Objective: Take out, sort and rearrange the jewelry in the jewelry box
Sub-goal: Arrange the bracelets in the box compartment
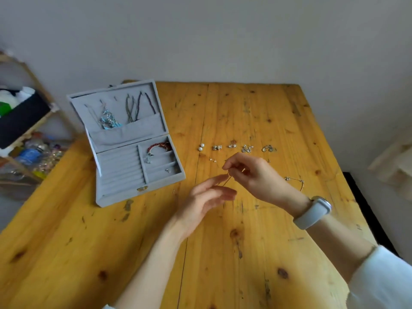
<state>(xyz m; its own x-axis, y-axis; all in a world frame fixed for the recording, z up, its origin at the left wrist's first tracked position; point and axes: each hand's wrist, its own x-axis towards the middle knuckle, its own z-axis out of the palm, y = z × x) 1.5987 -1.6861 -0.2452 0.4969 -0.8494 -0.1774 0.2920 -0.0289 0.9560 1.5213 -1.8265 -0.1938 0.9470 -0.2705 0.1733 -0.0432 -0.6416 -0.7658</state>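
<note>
Silver thin chain (227,180) hangs pinched in right hand (256,175) fingers; left hand (207,199) fingers spread. Sorting underway; next, lay it straight on counter (223,253).

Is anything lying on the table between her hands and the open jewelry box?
Nothing visible does. The right hand pinches a thin chain above the left hand, and the strip of wooden table between them and the jewelry box is bare. The sorted earrings lie farther back.

I see my right hand (249,172) pinching a thin chain (227,180) above the wooden surface (223,253), my left hand (207,197) open just beneath it. The grey jewelry box (133,148) stands open at left, earrings (237,148) rowed beyond.
</note>
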